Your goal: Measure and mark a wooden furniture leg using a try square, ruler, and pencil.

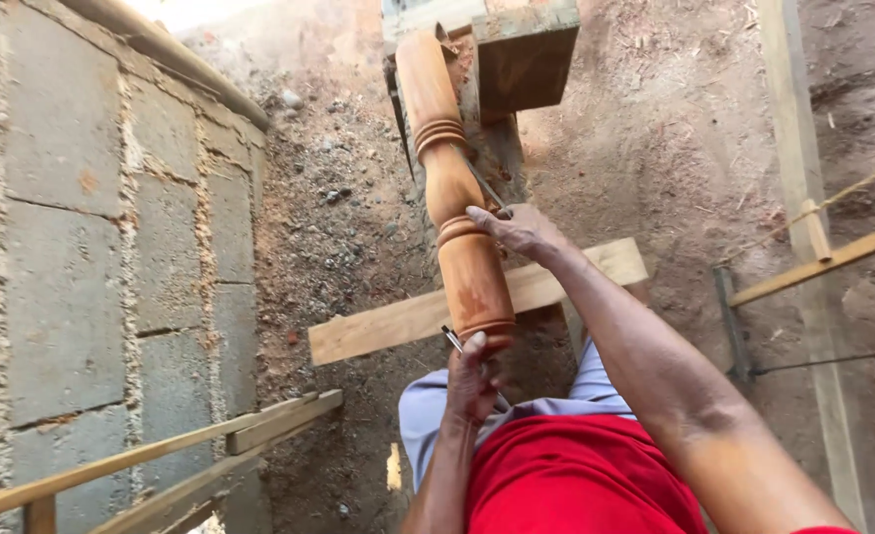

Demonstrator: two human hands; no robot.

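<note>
A turned wooden post (455, 198) with carved rings lies lengthwise on a rough wooden lathe frame (523, 51). My right hand (517, 229) rests against the post's middle and grips a thin metal chisel (481, 186) whose blade meets the wood near a ring. My left hand (472, 374) sits at the post's near end, fingers closed around a small metal tool (452, 338) touching the bottom rim. Red shirt and grey shorts show below.
A grey block wall (82, 257) stands at the left. A flat plank (408, 316) crosses under the post. Wooden slats (161, 455) run at lower left, and a wooden frame with cord (813, 237) stands at the right. Dirt and sawdust cover the ground.
</note>
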